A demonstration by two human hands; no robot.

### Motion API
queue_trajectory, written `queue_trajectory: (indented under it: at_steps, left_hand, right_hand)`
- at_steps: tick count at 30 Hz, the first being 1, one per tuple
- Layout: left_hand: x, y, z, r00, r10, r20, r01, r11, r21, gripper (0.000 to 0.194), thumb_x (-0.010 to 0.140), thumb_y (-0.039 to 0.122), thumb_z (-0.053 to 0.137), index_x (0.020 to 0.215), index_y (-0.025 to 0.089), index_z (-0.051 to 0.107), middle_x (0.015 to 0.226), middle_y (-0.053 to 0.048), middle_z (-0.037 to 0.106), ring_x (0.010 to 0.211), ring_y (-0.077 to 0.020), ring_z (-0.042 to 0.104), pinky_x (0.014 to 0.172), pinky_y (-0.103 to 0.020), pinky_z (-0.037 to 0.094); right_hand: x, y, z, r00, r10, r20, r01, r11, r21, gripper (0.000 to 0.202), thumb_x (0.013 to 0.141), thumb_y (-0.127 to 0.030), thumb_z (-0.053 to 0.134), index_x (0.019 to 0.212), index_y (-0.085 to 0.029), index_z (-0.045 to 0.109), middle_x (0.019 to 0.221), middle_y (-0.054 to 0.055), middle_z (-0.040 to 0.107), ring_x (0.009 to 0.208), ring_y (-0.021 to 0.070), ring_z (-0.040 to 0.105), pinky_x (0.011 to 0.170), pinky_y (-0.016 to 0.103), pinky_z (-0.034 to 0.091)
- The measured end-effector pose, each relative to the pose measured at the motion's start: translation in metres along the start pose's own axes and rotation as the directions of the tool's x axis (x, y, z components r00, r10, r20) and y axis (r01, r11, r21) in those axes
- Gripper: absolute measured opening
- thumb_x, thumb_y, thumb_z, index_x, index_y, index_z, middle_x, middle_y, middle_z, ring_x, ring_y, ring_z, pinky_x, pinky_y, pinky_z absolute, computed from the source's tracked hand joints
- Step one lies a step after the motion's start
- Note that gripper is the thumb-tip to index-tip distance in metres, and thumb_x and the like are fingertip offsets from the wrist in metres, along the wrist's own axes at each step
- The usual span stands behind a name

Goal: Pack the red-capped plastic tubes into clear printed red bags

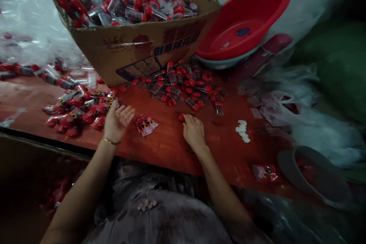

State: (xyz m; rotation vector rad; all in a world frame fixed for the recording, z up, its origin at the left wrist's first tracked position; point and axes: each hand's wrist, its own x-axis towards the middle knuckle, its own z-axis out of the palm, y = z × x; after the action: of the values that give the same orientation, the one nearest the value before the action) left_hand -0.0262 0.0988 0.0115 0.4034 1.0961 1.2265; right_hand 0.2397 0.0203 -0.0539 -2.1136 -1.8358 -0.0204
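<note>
The left hand (pixel 119 118) is showing its palm, fingers spread, between a pile of red packets (pixel 76 114) and some flat wrappers (pixel 145 124), while the right hand (pixel 194 131) is covering a small red-capped bottle (pixel 181 117) on the surface (pixel 168 148), though whether it is pinching it, I cannot tell.

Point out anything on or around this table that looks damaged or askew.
The cardboard box has a ragged rim at its right corner, as if torn. Beside it, the red basin looks tilted rather than level, above a pale blue basin.
</note>
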Motion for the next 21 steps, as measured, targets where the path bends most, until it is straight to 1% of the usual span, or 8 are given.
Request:
queue_trajectory:
  at_steps: [1, 2, 4, 6, 8, 11, 17, 21]
  left_hand:
    - [-0.004, -0.011, 0.005, 0.993, 0.111, 0.032, -0.115, 0.975, 0.191, 0.044, 0.07, 0.048, 0.066, 0.097, 0.013, 0.063, 0.105, -0.016, 0.065, 0.105, -0.0272, 0.06, 0.088, -0.038, 0.049]
    - [-0.006, -0.024, 0.009, 0.962, 0.247, 0.111, -0.271, 0.878, 0.395, 0.041, 0.065, 0.044, 0.071, 0.095, 0.016, 0.065, 0.11, -0.015, 0.064, 0.113, -0.0296, 0.055, 0.095, -0.042, 0.043]
    - [-0.008, -0.046, 0.014, 0.845, 0.398, 0.358, -0.528, 0.507, 0.681, 0.035, 0.061, 0.038, 0.075, 0.09, 0.019, 0.069, 0.125, -0.014, 0.058, 0.128, -0.0343, 0.04, 0.107, -0.05, 0.027]
    - [-0.006, -0.061, 0.016, 0.749, 0.369, 0.55, -0.631, 0.146, 0.762, 0.024, 0.064, 0.033, 0.074, 0.085, 0.022, 0.071, 0.132, -0.013, 0.053, 0.133, -0.037, 0.03, 0.109, -0.056, 0.015]
    - [-0.004, -0.069, 0.015, 0.714, 0.309, 0.628, -0.647, -0.048, 0.761, 0.014, 0.07, 0.031, 0.069, 0.082, 0.024, 0.072, 0.131, -0.012, 0.055, 0.133, -0.0378, 0.03, 0.107, -0.059, 0.013]
    - [-0.003, -0.072, 0.008, 0.687, 0.296, 0.664, -0.663, -0.12, 0.739, 0.011, 0.075, 0.032, 0.064, 0.079, 0.028, 0.073, 0.121, -0.008, 0.063, 0.132, -0.0364, 0.033, 0.107, -0.058, 0.015]
    - [-0.004, -0.075, -0.006, 0.661, 0.347, 0.666, -0.699, -0.039, 0.714, 0.012, 0.076, 0.027, 0.06, 0.075, 0.029, 0.072, 0.11, -0.005, 0.069, 0.126, -0.0331, 0.043, 0.107, -0.055, 0.014]
    - [-0.01, -0.069, 0.001, 0.65, 0.445, 0.616, -0.697, 0.027, 0.717, 0.011, 0.076, 0.031, 0.062, 0.075, 0.028, 0.072, 0.111, -0.007, 0.068, 0.123, -0.0317, 0.047, 0.107, -0.053, 0.016]
  right_hand:
    - [-0.008, -0.004, 0.001, 1.0, -0.024, -0.002, 0.024, 1.0, 0.003, 0.041, 0.085, -0.016, 0.039, 0.124, -0.015, 0.052, 0.127, 0.013, 0.056, 0.113, 0.0294, 0.048, 0.094, 0.047, 0.036]
    - [-0.016, -0.008, 0.003, 0.999, -0.038, -0.003, 0.038, 0.999, 0.006, 0.041, 0.086, -0.017, 0.039, 0.125, -0.015, 0.051, 0.128, 0.014, 0.055, 0.114, 0.0292, 0.047, 0.095, 0.047, 0.036]
    - [-0.029, -0.016, 0.004, 0.999, -0.042, -0.005, 0.042, 0.999, 0.017, 0.042, 0.086, -0.021, 0.04, 0.127, -0.013, 0.049, 0.129, 0.016, 0.053, 0.116, 0.0294, 0.046, 0.096, 0.047, 0.037]
    - [-0.038, -0.021, 0.005, 1.0, -0.028, -0.014, 0.029, 0.999, 0.034, 0.044, 0.087, -0.025, 0.041, 0.128, -0.011, 0.048, 0.13, 0.017, 0.052, 0.118, 0.0296, 0.045, 0.097, 0.046, 0.037]
    - [-0.043, -0.023, 0.005, 1.0, -0.014, -0.022, 0.015, 0.999, 0.051, 0.045, 0.087, -0.027, 0.042, 0.129, -0.012, 0.047, 0.13, 0.018, 0.051, 0.119, 0.0297, 0.044, 0.096, 0.046, 0.038]
    - [-0.047, -0.025, 0.005, 1.0, 0.003, -0.031, -0.001, 0.998, 0.065, 0.044, 0.086, -0.029, 0.044, 0.127, -0.015, 0.049, 0.13, 0.017, 0.051, 0.119, 0.0303, 0.043, 0.095, 0.048, 0.038]
    - [-0.047, -0.037, -0.008, 0.987, -0.011, -0.161, 0.027, 0.995, 0.097, 0.03, 0.088, -0.03, 0.045, 0.111, -0.019, 0.061, 0.13, 0.013, 0.053, 0.125, 0.0293, 0.04, 0.101, 0.052, 0.03]
    - [-0.044, -0.055, -0.022, 0.971, -0.004, -0.238, 0.073, 0.957, 0.281, 0.027, 0.089, -0.031, 0.045, 0.104, -0.02, 0.064, 0.12, 0.011, 0.061, 0.118, 0.0253, 0.048, 0.102, 0.044, 0.031]
